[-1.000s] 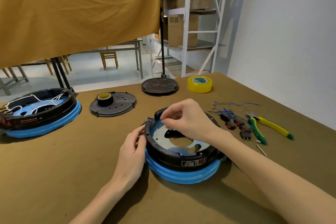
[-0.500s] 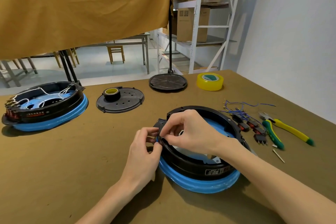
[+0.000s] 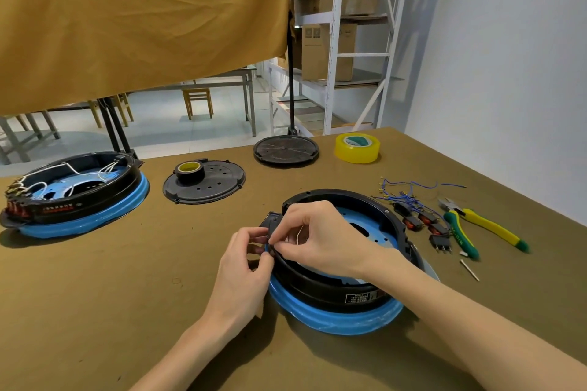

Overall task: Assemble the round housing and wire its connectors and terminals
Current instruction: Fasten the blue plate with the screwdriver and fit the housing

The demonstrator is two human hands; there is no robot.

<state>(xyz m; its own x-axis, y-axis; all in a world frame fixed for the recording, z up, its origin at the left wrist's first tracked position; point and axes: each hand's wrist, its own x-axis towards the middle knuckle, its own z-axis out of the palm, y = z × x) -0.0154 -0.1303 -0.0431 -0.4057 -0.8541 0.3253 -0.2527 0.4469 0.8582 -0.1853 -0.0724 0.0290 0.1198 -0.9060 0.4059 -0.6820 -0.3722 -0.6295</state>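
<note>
Both hands (image 3: 276, 251) now at housing (image 3: 333, 292) rim.

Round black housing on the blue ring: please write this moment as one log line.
stage: wiring | round black housing on table | left hand, right hand: pinching small part at rim

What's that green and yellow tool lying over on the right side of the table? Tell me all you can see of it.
The pliers look like small cutters: short metal jaws, and two long handles in what seems rubbery plastic, one green, one yellow with a green tip. They lie flat on the brown table, jaws pointing away from the person, handles spread apart. Neither hand touches them. The blue wires and small black connectors lie just to their left.
</note>
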